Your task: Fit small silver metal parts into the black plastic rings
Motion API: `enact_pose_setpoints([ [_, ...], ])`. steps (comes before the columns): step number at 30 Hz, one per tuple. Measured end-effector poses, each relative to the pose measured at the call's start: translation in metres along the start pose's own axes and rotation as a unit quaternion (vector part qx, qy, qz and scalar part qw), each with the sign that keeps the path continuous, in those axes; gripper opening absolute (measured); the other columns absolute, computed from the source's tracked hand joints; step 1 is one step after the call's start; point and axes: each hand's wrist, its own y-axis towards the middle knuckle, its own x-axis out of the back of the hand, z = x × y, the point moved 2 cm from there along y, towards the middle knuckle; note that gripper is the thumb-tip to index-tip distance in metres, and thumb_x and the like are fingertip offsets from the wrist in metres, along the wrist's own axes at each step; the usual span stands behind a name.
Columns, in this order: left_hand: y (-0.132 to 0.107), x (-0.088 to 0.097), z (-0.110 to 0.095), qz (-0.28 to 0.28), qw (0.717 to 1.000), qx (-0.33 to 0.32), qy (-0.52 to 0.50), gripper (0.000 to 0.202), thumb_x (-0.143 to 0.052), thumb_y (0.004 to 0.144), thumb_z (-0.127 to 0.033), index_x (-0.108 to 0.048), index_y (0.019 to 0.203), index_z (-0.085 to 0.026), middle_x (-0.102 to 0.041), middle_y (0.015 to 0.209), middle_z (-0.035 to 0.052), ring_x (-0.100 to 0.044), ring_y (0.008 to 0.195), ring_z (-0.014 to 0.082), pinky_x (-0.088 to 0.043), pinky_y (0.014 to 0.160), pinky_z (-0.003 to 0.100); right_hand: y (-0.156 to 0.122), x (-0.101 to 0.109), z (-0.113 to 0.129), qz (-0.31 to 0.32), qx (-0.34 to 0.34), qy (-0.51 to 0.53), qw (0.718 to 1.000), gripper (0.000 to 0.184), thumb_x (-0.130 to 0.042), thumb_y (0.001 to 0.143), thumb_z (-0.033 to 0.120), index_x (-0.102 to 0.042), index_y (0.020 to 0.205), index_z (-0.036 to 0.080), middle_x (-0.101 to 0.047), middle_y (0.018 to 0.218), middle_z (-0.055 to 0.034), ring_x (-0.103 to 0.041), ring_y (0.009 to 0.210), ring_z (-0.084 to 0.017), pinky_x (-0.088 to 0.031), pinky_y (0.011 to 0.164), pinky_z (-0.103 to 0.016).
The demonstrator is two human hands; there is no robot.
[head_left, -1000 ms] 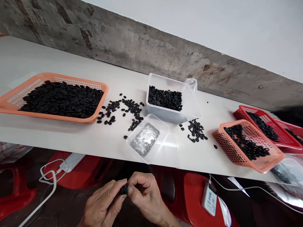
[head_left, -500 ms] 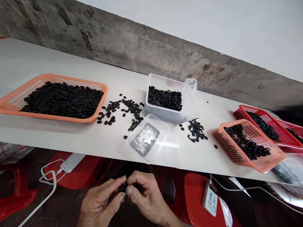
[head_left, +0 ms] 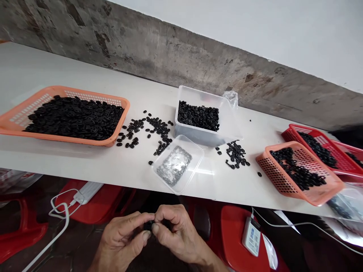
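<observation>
My grip is narrow on both sides: thumb and forefinger of my left hand (head_left: 121, 240) and of my right hand (head_left: 177, 236) pinch 1 small black piece (head_left: 148, 226) between them, the fingertips meeting over it. The piece sits low, below the near edge of the white surface (head_left: 85, 166). Just beyond my hands, on the surface, lies a shallow clear tray (head_left: 195, 158) of small grey metal bits, with a clear tub (head_left: 193, 135) of black rings behind it. Loose black rings (head_left: 159, 130) are scattered left of the tub, and a smaller heap (head_left: 236, 155) lies to its right. A wide orange basket (head_left: 19, 115) heaped with black rings stands far left. 2 more baskets, a small orange basket (head_left: 272, 175) and a red basket (head_left: 343, 164), stand at the right.
</observation>
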Motion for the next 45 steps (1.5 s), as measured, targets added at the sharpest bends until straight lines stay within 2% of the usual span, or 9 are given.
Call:
enact_pose_setpoints([
  [7, 0.0, 0.001, 0.002, -0.003, 0.998, -0.059, 0.02, 0.054, -0.059, 0.078, -0.006, -0.061, 0.12, -0.04, -0.068, 0.071, -0.0066, -0.064, 0.056, 0.01, -0.055, 0.054, 0.014, -0.003, 0.001, -0.001, -0.002, -0.011, -0.054, 0.998, 0.017, -0.051, 0.087, 0.02, -0.047, 0.071, 0.018, -0.042, 0.062, 0.0048, -0.039, 0.056, -0.008, -0.031, 0.054, -0.02],
  [12, -0.003, 0.003, 0.007, 0.03, 0.983, -0.125, 0.128, 0.04, -0.057, 0.086, -0.014, -0.057, 0.124, -0.028, -0.072, 0.081, -0.001, -0.069, 0.07, 0.0123, -0.056, 0.063, 0.015, -0.005, 0.0, -0.005, -0.008, -0.022, -0.025, 0.999, 0.015, -0.053, 0.085, 0.018, -0.049, 0.071, 0.018, -0.044, 0.06, 0.005, -0.04, 0.055, -0.008, -0.031, 0.053, -0.019],
  [16, -0.005, 0.003, 0.007, 0.046, 0.933, -0.239, 0.265, 0.032, -0.053, 0.09, -0.015, -0.056, 0.122, -0.011, -0.074, 0.092, 0.0094, -0.07, 0.083, 0.0153, -0.055, 0.077, 0.021, -0.004, -0.001, -0.009, 0.006, -0.037, 0.009, 0.999, 0.017, -0.052, 0.083, 0.016, -0.045, 0.068, 0.018, -0.04, 0.059, 0.0053, -0.036, 0.054, -0.008, -0.03, 0.051, -0.019],
  [20, -0.004, 0.004, 0.006, 0.039, 0.872, -0.31, 0.377, 0.024, -0.057, 0.089, -0.014, -0.061, 0.111, -0.005, -0.075, 0.088, 0.0106, -0.069, 0.084, 0.0171, -0.051, 0.085, 0.027, -0.003, 0.003, -0.011, 0.017, -0.026, 0.01, 0.999, 0.019, -0.052, 0.082, 0.015, -0.042, 0.066, 0.018, -0.036, 0.058, 0.0063, -0.032, 0.053, -0.008, -0.028, 0.051, -0.019],
  [30, -0.002, 0.002, 0.003, 0.069, 0.825, -0.334, 0.451, 0.024, -0.056, 0.088, -0.011, -0.062, 0.111, -0.007, -0.073, 0.095, 0.0132, -0.067, 0.089, 0.026, -0.051, 0.082, 0.04, -0.001, 0.006, -0.012, 0.042, 0.003, 0.036, 0.998, 0.021, -0.054, 0.086, 0.019, -0.047, 0.066, 0.016, -0.04, 0.059, 0.0053, -0.035, 0.053, -0.007, -0.031, 0.052, -0.019],
  [34, 0.011, 0.006, 0.001, 0.097, 0.879, -0.303, 0.355, 0.021, -0.053, 0.091, -0.023, -0.062, 0.103, -0.008, -0.07, 0.077, 0.0076, -0.066, 0.071, 0.0194, -0.052, 0.069, 0.031, -0.003, 0.006, -0.014, 0.019, -0.014, 0.043, 0.999, 0.016, -0.05, 0.089, 0.019, -0.052, 0.073, 0.016, -0.045, 0.059, 0.0048, -0.039, 0.05, -0.007, -0.033, 0.049, -0.018],
  [38, 0.028, 0.012, 0.006, 0.205, 0.944, -0.153, 0.207, 0.036, -0.048, 0.089, -0.047, -0.063, 0.082, -0.015, -0.056, 0.058, -0.0007, -0.054, 0.049, 0.0121, -0.042, 0.047, 0.022, -0.003, 0.009, -0.007, 0.008, 0.062, -0.035, 0.997, 0.015, -0.054, 0.088, 0.015, -0.062, 0.101, 0.015, -0.063, 0.081, -0.0047, -0.057, 0.074, -0.014, -0.045, 0.068, -0.023],
  [42, 0.029, 0.009, 0.013, 0.279, 0.952, -0.04, 0.117, 0.048, -0.042, 0.086, -0.058, -0.058, 0.066, -0.017, -0.045, 0.054, -0.0037, -0.046, 0.049, 0.0113, -0.035, 0.046, 0.023, -0.002, 0.01, -0.001, 0.016, 0.123, -0.101, 0.987, 0.01, -0.057, 0.088, 0.013, -0.066, 0.092, 0.015, -0.066, 0.079, -0.0051, -0.058, 0.072, -0.013, -0.045, 0.067, -0.019],
  [45, 0.022, 0.004, 0.015, 0.268, 0.953, -0.045, 0.133, 0.047, -0.038, 0.089, -0.057, -0.055, 0.068, -0.018, -0.045, 0.057, -0.0033, -0.046, 0.051, 0.0118, -0.035, 0.047, 0.023, -0.002, 0.01, -0.002, 0.007, 0.106, -0.132, 0.986, 0.008, -0.056, 0.088, 0.012, -0.063, 0.087, 0.015, -0.062, 0.074, -0.0027, -0.056, 0.067, -0.011, -0.044, 0.063, -0.018],
])
